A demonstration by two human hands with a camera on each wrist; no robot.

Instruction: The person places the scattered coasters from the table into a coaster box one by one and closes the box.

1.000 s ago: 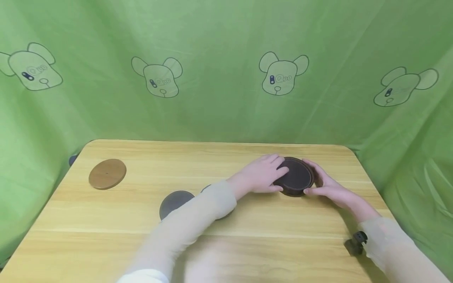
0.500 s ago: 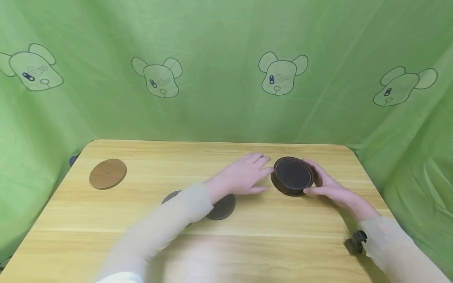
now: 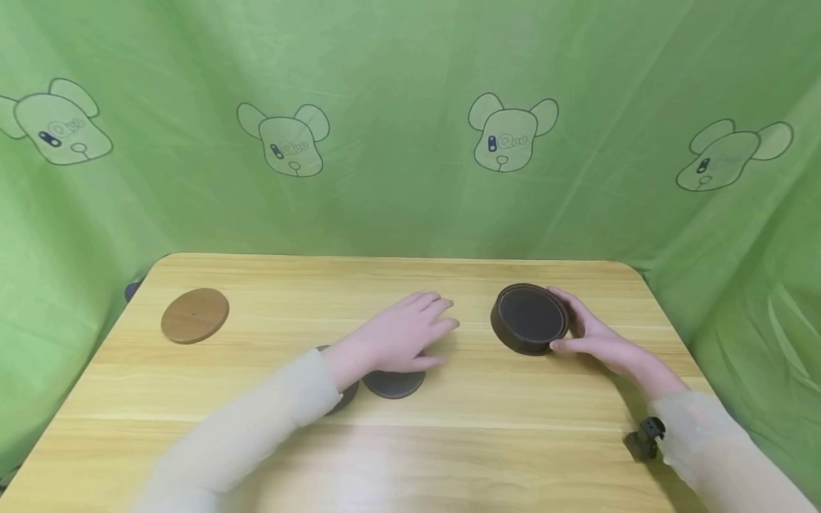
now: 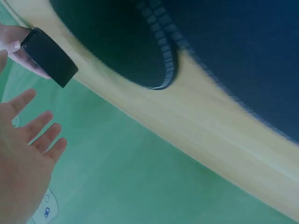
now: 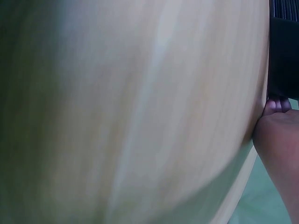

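My right hand (image 3: 599,345) grips the side of a dark brown round coaster holder (image 3: 527,320), with thumb in front and fingers behind. A flat black surface fills the holder's top, inside the rim. To the left, my left hand (image 3: 400,333) hovers with fingers spread and nothing in them. Below it lie two dark round coasters; the right coaster (image 3: 394,387) is partly covered by the hand, the left coaster (image 3: 346,399) mostly by the wrist and sleeve. In the left wrist view their stitched edges (image 4: 163,56) show close up.
A brown wooden disc (image 3: 194,315) with a small centre mark lies at the table's (image 3: 481,456) back left. Green curtain (image 3: 398,185) with bear-head prints hangs behind and at both sides. A small black camera (image 3: 643,439) sits at my right cuff.
My left hand has let go of the coaster holder and moved left, over the two coasters. My right hand and the holder stay in nearly the same place.
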